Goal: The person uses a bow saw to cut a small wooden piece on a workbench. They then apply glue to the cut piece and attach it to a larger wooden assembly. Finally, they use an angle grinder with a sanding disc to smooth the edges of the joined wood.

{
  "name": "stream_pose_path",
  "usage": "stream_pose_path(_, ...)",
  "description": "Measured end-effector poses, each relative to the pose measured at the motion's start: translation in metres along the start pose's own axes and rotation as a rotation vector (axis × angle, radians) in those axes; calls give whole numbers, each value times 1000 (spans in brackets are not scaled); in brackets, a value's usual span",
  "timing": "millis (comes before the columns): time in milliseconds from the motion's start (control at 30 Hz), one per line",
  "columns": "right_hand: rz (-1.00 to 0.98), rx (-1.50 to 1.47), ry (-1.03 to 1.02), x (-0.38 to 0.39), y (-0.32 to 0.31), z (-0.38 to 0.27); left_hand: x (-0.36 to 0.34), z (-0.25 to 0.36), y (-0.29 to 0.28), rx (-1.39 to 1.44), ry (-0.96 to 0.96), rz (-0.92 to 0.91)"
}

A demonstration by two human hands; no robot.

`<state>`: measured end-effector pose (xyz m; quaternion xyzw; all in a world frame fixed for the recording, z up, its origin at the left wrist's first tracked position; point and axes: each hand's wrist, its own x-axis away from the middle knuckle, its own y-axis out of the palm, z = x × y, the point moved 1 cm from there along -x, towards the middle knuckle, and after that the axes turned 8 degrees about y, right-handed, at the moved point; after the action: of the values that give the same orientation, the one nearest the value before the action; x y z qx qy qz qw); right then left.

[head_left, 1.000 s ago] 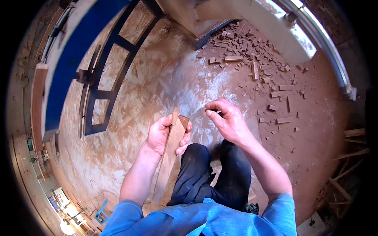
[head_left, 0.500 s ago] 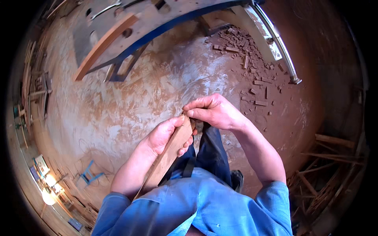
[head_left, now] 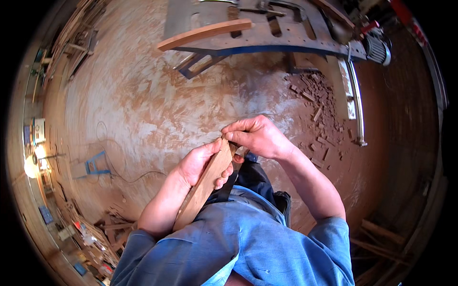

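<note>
Pinching right hand [head_left: 261,138] (turned inward) at board [head_left: 205,183]

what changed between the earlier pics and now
The bare right hand moved left, from apart to the upper end of the long, flat, light-brown wooden piece. The view swung left, so the grey, blue-edged metal tabletop now shows further right. The bare left hand kept its hold on the wooden piece.

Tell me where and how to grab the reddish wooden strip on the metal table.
Grip the left end of the wooden strip, coming from the person's side, fingers beneath and thumb on top. That looks best because this end seems to jut past the corner of the metal table, while the rest lies along its top.
</note>
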<state>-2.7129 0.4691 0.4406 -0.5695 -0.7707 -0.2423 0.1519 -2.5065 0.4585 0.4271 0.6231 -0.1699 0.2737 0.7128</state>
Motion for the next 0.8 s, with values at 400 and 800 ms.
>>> stream_pose_path(400,-125,278,-56,-121,119,-75,109,77,-77,108,198,-36)
stream_pose_path(800,-272,480,-53,-281,273,-153,237,191,-186,259,412,85)
